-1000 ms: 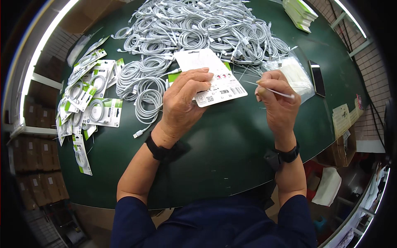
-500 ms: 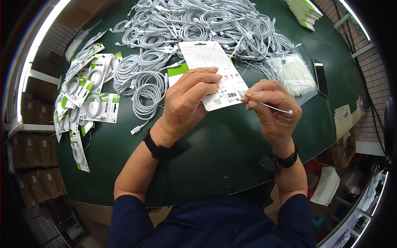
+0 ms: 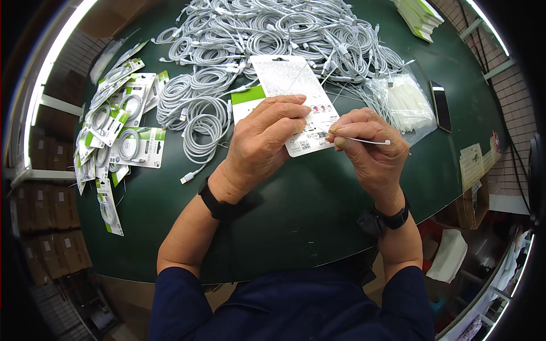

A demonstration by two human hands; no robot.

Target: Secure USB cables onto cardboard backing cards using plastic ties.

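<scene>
- Left hand (image 3: 266,142) grips the white backing card (image 3: 293,99), pressing it on the green counter (image 3: 284,204).
- Right hand (image 3: 372,150) pinches a thin white tie (image 3: 367,140) at the card's right edge.
- Grey cable coils (image 3: 273,34) lie just beyond the card.

Left hand (image 3: 267,142) holds card (image 3: 296,96) — right hand (image 3: 372,150), perhaps a tie (image 3: 367,140).

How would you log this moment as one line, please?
left hand: holds backing card | right hand: pinches white tie | green table
</scene>
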